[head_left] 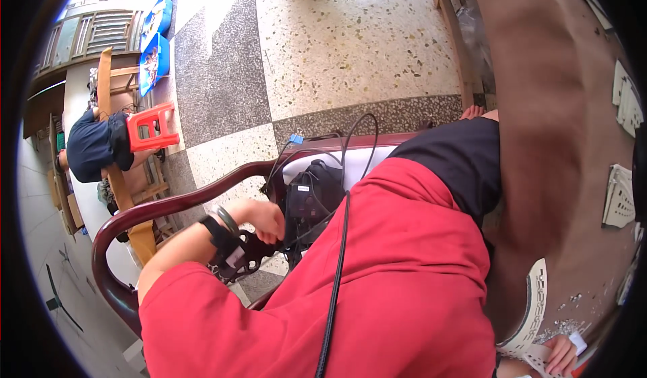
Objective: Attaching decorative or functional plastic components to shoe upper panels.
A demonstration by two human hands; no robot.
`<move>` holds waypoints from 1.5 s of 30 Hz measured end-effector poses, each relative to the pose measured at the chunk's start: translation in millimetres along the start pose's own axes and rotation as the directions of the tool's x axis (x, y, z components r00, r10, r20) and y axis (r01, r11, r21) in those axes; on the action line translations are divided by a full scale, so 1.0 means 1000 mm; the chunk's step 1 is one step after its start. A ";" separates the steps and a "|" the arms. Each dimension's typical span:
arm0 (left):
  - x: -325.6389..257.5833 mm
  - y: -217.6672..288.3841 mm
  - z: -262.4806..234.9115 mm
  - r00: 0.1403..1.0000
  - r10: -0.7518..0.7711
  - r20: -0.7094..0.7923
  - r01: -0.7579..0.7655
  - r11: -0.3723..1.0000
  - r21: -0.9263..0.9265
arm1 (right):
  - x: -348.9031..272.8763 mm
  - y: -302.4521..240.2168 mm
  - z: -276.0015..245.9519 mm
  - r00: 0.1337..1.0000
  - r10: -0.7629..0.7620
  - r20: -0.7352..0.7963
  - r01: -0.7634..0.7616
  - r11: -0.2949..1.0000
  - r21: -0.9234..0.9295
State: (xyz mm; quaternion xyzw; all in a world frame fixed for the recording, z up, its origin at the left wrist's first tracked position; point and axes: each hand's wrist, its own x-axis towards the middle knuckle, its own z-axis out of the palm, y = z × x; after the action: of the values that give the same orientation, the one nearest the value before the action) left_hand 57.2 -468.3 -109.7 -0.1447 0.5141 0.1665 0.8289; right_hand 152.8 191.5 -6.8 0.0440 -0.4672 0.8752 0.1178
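Note:
My left hand (265, 221), with a bracelet and a black strap at the wrist, has its fingers curled closed beside a black bag (315, 192). Whatever may be in that palm is hidden. The bag lies on the seat of a dark red wooden armchair (202, 192), with black cables around it. At the lower right, my right hand (561, 356) has its fingers closed over the lower end of a cream strip with rows of small dark slots (536, 304). The strip curves up from the brown-covered table (573, 256). A small white piece (577, 342) touches these fingertips.
More cream slotted pieces (620, 196) lie along the table's far right, with silvery bits (566, 327) near my right hand. A black cable (337, 277) runs down over my red shirt. At left, another person (101, 145) sits by a red stool (153, 127) and blue bins (153, 61).

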 end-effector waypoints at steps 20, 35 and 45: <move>0.138 -0.025 0.105 0.775 0.272 -0.570 -0.154 0.957 0.247 | -0.064 -0.044 0.009 0.995 -0.087 -0.042 0.090 0.991 0.094; 0.150 -0.026 0.084 0.750 0.319 -0.579 -0.309 0.944 0.121 | -0.077 -0.017 0.034 0.971 -0.179 -0.158 0.198 0.973 0.115; 0.203 -0.047 0.051 0.794 0.233 -0.562 -0.439 0.858 -0.265 | -0.090 -0.002 0.043 0.938 -0.238 -0.254 0.288 0.940 0.185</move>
State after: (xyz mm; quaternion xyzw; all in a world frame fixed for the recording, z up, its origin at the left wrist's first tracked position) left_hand 202.3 -463.7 -267.3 -0.2465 0.6901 0.3663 0.5734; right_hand 238.8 141.8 2.1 0.0185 -0.3410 0.8967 0.2816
